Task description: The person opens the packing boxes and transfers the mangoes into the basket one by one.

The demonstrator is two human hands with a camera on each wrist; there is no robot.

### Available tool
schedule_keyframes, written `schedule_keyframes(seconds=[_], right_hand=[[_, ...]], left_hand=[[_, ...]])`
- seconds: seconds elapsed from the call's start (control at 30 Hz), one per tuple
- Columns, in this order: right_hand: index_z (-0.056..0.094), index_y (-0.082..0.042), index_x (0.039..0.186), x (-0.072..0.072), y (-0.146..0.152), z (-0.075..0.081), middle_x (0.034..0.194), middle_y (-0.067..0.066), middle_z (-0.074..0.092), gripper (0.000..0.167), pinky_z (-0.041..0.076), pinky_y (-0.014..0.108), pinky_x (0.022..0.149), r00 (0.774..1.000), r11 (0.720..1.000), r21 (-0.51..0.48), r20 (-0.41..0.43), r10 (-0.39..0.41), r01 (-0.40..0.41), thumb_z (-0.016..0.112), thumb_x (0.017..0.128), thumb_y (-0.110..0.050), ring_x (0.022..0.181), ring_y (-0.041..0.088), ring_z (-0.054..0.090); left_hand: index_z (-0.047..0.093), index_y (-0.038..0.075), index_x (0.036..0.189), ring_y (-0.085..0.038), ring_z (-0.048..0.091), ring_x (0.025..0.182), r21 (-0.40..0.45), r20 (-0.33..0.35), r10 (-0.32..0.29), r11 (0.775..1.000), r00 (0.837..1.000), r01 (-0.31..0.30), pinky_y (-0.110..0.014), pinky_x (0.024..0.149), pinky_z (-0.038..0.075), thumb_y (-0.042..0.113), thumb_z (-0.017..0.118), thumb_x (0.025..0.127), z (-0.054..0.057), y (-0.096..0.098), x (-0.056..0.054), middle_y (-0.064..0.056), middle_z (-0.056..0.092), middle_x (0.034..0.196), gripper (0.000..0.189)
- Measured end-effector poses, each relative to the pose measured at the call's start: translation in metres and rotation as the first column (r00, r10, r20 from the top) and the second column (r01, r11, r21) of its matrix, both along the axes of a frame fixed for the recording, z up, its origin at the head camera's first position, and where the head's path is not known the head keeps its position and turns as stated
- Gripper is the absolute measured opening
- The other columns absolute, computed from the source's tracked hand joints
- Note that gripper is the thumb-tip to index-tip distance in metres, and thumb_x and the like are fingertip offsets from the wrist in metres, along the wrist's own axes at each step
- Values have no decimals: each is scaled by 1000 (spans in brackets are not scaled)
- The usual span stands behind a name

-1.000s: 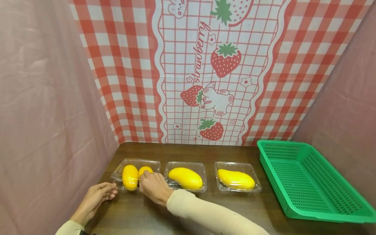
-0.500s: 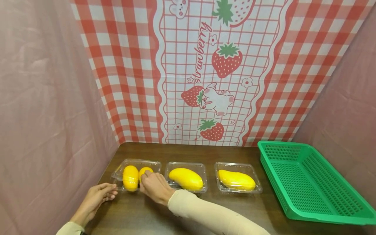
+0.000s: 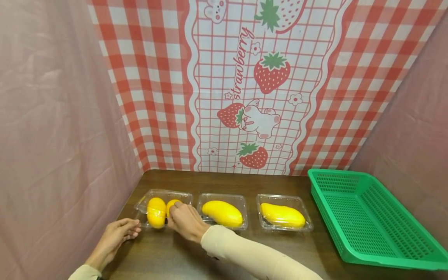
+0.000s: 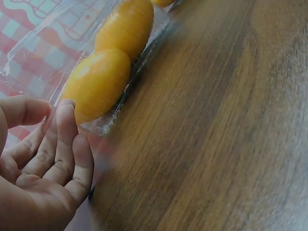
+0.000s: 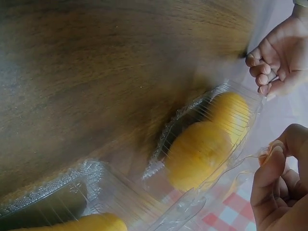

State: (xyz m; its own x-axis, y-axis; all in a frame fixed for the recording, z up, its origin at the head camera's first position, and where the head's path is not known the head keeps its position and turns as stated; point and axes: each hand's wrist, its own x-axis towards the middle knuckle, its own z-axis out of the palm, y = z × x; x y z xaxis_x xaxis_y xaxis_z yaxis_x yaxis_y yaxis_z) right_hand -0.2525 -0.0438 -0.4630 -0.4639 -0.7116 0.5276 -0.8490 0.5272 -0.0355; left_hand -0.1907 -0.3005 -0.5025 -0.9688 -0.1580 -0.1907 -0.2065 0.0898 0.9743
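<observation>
At the left of the table, a clear plastic clamshell box [image 3: 185, 196] holds two yellow mangoes, one mango [image 3: 156, 212] at its left side and another mango [image 3: 172, 206] partly behind my right hand. My left hand [image 3: 117, 235] pinches the box's near left corner between thumb and fingertips. With thumb and forefinger, my right hand [image 3: 187, 221] pinches the box's edge on the near right side, as the right wrist view shows. A second clamshell box [image 3: 241, 200] with a mango [image 3: 223, 213] stands just right of that hand, its near left part hidden behind the hand.
Further right is a third clamshell box [image 3: 295, 200] with a yellow mango [image 3: 282, 215] inside. A green plastic basket [image 3: 388, 262] stands at the table's right side. Behind the brown wooden table [image 3: 157, 256] hangs a red checked strawberry cloth [image 3: 245, 77]; pink curtains close both sides.
</observation>
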Motion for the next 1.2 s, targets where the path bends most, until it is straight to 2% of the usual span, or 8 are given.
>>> schedule_keyframes(seconds=[0.13, 0.3, 0.37, 0.5, 0.67, 0.8, 0.93, 1.2], right_hand=[[65, -13, 76, -1, 0, 6, 73, -6, 54, 13, 39, 11, 50, 1000, 1000, -23, 14, 15, -15, 75, 82, -8, 63, 3, 49], [69, -14, 79, -8, -1, 24, 77, -7, 58, 9, 44, 12, 55, 1000, 997, -78, 20, -9, 11, 76, 84, -11, 67, 4, 54], [70, -15, 81, -11, 0, 32, 77, -7, 58, 7, 41, 12, 52, 999, 996, -80, 4, -32, 32, 76, 85, -13, 64, 3, 52], [70, -17, 84, -16, 2, 41, 77, -7, 53, 7, 32, 13, 46, 995, 997, -57, -83, -64, 59, 74, 89, -17, 57, 3, 46], [72, -17, 91, -23, 5, 47, 81, -6, 54, 7, 34, 13, 47, 986, 995, -67, -145, -87, 78, 72, 96, -22, 64, 6, 50], [73, -16, 98, -32, 7, 51, 88, -4, 58, 13, 41, 15, 50, 986, 993, -82, -136, -95, 84, 71, 99, -28, 72, 8, 54], [71, -13, 100, -44, 10, 54, 92, -2, 60, 15, 49, 19, 57, 989, 989, -127, -117, -92, 77, 73, 98, -27, 77, 11, 58], [70, -12, 102, -63, 16, 55, 94, -1, 64, 10, 53, 22, 64, 992, 973, -207, -40, -117, 106, 72, 99, -22, 80, 13, 61]], left_hand=[[66, -10, 115, -20, 67, 84, 1, -5, -4, 1000, 1000, 4, -30, 80, 58, 17, 63, 103, 1, 0, 1, -10, 72, 97, 30], [66, -10, 115, -20, 67, 85, -4, 1, 8, 1000, 1000, -8, -30, 81, 58, 18, 64, 103, 2, -1, 2, -10, 72, 97, 31], [66, -10, 115, -20, 67, 85, -10, 6, 7, 1000, 1000, -7, -30, 81, 58, 19, 65, 102, 3, -2, 2, -10, 72, 97, 31], [66, -10, 115, -20, 67, 86, -17, 15, -4, 1000, 1000, 5, -30, 81, 58, 20, 65, 102, 2, -3, 3, -10, 72, 98, 32], [66, -10, 114, -21, 67, 86, -18, 13, -10, 1000, 1000, 10, -30, 80, 58, 20, 65, 102, 1, -2, 3, -10, 72, 98, 32], [65, -10, 114, -21, 67, 86, -31, 19, -12, 999, 1000, 13, -30, 79, 58, 20, 64, 103, 0, -3, 2, -10, 71, 98, 32], [65, -10, 114, -21, 66, 85, -30, 24, -12, 999, 1000, 12, -30, 78, 58, 20, 64, 103, 0, -4, 1, -10, 71, 97, 32], [63, -13, 116, -22, 67, 85, -23, 21, -60, 998, 998, 60, -31, 78, 58, 22, 60, 105, 1, -6, 2, -12, 70, 99, 37]])
